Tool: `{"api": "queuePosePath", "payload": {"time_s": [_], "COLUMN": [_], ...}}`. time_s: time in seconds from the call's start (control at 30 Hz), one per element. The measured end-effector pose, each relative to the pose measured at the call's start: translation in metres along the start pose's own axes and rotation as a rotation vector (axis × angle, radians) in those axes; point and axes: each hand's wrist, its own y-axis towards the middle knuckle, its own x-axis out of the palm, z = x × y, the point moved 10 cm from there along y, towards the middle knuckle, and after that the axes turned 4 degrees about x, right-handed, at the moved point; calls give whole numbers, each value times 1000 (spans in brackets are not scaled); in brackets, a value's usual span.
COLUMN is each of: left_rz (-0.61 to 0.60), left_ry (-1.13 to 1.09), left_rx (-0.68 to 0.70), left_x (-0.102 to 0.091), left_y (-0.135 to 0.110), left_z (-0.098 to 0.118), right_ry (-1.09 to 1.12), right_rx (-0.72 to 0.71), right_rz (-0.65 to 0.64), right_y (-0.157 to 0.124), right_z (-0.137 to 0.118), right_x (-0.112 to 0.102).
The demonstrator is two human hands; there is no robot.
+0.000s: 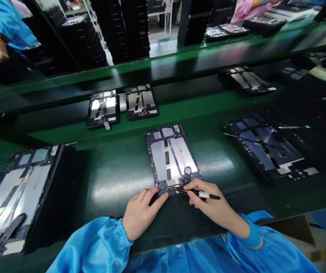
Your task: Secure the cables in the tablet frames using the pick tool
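A tablet's inner frame (170, 161) lies flat on the green belt directly in front of me, with silver foil panels and a dark metal border. My right hand (208, 199) is shut on black tweezers (201, 194) with a white band, their tips at the frame's near edge. A small dark bracket (187, 172) sits on the frame just beyond those tips. My left hand (142, 214) rests its fingertips on the frame's near left corner and holds nothing. The tweezer tips are partly hidden by my fingers.
Similar tablet frames lie on the green conveyor belt (117, 182) to the left (17, 197), right (265, 146) and farther back (141, 101). Black stacks of trays (125, 30) stand beyond a green rail (157, 62). A co-worker's blue sleeve (6, 22) shows at top left.
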Motion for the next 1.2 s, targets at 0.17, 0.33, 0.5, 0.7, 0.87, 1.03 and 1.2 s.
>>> {"api": "queuePosePath", "payload": {"time_s": [0.17,0.33,0.5,0.7,0.87,1.03,1.2], "left_rz": [15,72,81,79,-43,-89,-86], "left_ry": [11,3,2,-118,-213,-186,-228], "left_rx": [35,55,53,98,192,171,246], "left_x": [-2,-9,-8,-15,-7,2,2], "left_y": [-5,-7,-5,-14,-26,-27,-32], "left_z": [0,1,-2,12,49,49,54], "right_ry": [110,118,43,124,368,337,9], "right_rx": [56,-75,-171,26,361,374,253], "right_rz": [-48,-143,-216,-269,-297,-377,-387], "right_y": [-5,-5,-4,-7,-21,-25,-19], "right_z": [11,-12,-32,-11,31,33,20], "right_x": [6,22,28,29,43,56,50]}}
